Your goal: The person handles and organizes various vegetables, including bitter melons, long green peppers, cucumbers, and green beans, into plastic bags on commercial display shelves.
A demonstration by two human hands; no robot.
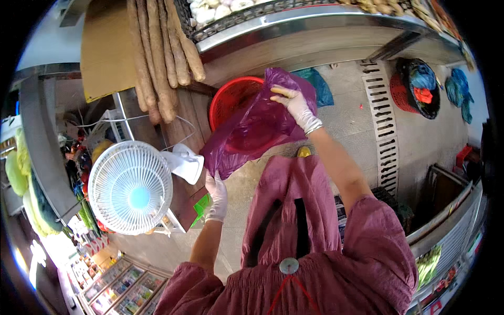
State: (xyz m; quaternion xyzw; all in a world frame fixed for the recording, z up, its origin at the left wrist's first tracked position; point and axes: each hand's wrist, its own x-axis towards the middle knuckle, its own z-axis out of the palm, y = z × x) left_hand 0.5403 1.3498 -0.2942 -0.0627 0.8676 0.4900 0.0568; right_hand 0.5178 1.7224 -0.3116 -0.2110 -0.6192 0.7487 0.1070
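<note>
A thin purple plastic bag (252, 122) is spread between my two gloved hands. My left hand (216, 193), in a white glove, pinches the bag's lower left corner. On the other side, my right hand (295, 104) lies against the bag's upper right part with fingers and thumb apart; whether it grips the film cannot be made out. Beneath the bag stands a red plastic basket (232, 92) on the floor. The bag covers much of it, and its red shows through the film.
A white electric fan (132, 189) stands close to my left hand. Long brown yams (157, 59) jut out above it. Garlic bulbs (220, 10) fill a crate on the counter. A slotted drain cover (381, 126) runs across the floor, beside a bag-filled red basket (401, 92).
</note>
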